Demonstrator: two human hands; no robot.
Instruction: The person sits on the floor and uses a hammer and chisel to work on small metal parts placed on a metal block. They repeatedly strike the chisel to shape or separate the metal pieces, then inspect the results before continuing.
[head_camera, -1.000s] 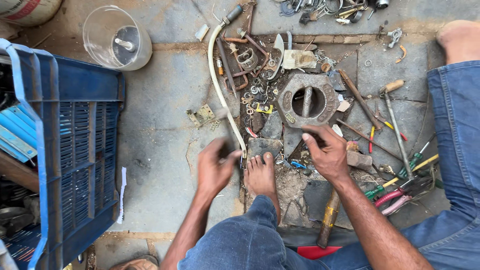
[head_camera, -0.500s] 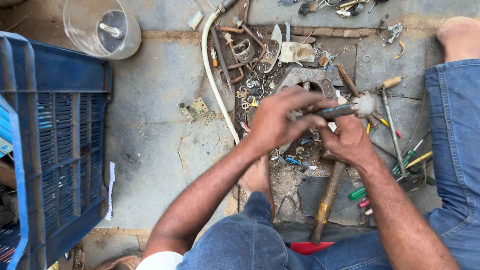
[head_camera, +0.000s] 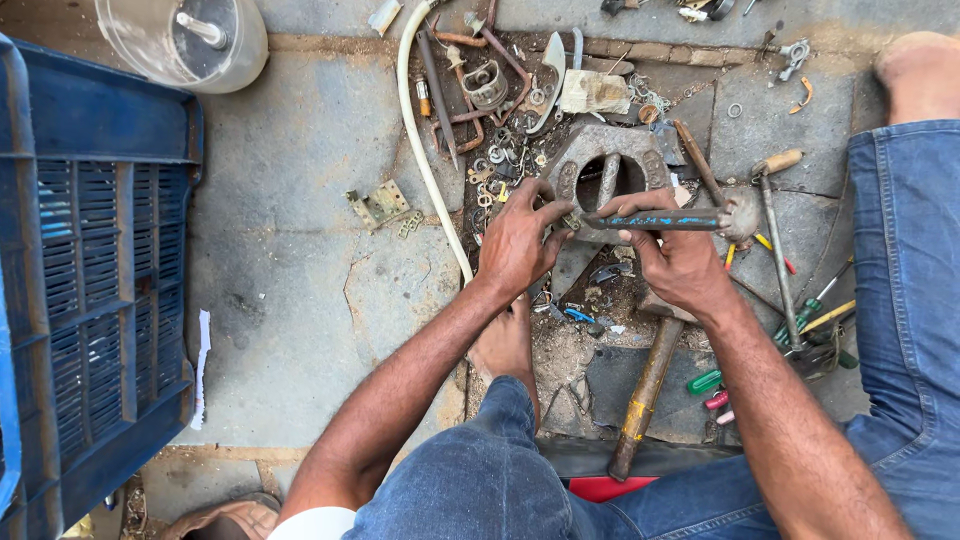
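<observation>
Hammer (head_camera: 690, 218) with its blue-flecked handle is lying across our two hands just in front of the grey metal casting (head_camera: 600, 175), our right hand (head_camera: 680, 262) gripping the handle, our left hand (head_camera: 520, 238) pinching its end, so we are probably positioning it and next needing a firm hold.

No pkgs, labels, signs or screens seen among the tools on floor.
</observation>
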